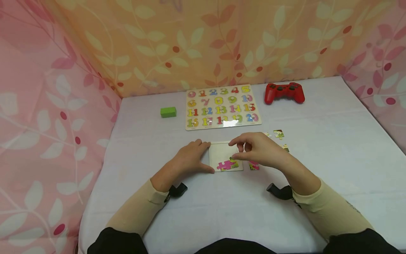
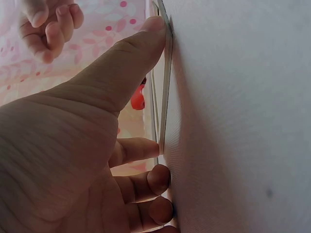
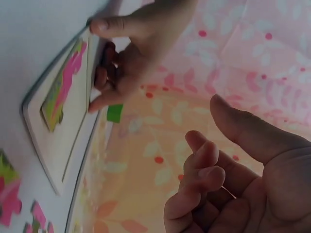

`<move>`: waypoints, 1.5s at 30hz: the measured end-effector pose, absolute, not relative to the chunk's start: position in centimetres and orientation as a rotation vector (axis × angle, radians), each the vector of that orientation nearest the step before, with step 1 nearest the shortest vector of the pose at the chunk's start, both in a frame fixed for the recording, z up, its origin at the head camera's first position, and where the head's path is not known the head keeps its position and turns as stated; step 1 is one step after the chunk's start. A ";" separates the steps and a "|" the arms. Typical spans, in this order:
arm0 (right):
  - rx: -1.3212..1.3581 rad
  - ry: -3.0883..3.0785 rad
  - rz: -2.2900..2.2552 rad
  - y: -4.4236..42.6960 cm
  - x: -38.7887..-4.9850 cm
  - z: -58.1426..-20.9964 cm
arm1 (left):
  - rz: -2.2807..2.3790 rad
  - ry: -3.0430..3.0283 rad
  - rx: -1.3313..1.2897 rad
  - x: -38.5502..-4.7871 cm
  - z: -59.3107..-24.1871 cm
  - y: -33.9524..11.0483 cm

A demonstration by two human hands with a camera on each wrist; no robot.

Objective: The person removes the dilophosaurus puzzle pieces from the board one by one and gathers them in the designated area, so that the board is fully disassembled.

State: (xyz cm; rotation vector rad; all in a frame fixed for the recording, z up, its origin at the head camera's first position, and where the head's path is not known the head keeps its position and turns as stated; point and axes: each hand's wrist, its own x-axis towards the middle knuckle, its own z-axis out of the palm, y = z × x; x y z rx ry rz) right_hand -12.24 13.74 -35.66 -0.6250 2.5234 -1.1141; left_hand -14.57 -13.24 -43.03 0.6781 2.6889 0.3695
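A small white puzzle tray (image 1: 217, 152) lies on the table, with joined pink and green jigsaw pieces (image 1: 227, 164) along its bottom edge. At the tray's left side my left hand (image 1: 190, 155) steadies it, thumb at the near corner and index finger at the far corner. The left wrist view shows this thumb (image 2: 131, 56) against the tray's edge. My right hand (image 1: 258, 150) hovers over the tray's right part. In the right wrist view its fingers (image 3: 194, 194) are loosely bent, apart from the thumb, with nothing between them.
Loose jigsaw pieces (image 1: 254, 165) lie right of the tray, some partly behind my right hand; one piece (image 1: 278, 134) is farther back. Behind stands a number board (image 1: 211, 109), with a green block (image 1: 168, 112) to its left and a red game controller (image 1: 284, 93) to its right.
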 end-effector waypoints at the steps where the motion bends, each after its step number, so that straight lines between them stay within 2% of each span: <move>1: -0.648 2.512 -1.103 13.4 -12.2 -35.8 | 0.370 2.690 0.680 -14.6 -43.0 -13.2; 8: -0.850 2.470 -0.936 10.7 -12.1 -38.5 | 0.370 2.697 0.692 -14.6 -42.8 -13.3; 15: -0.895 2.471 -0.777 9.8 -12.2 -41.1 | 0.373 2.696 0.703 -14.6 -42.8 -13.3; 24: -0.912 2.553 -0.679 9.8 -12.2 -41.8 | 0.363 2.702 0.709 -14.6 -42.9 -13.2; 45: -0.932 2.450 -0.856 10.9 -13.4 -42.6 | 0.367 2.699 0.710 -14.5 -42.8 -13.3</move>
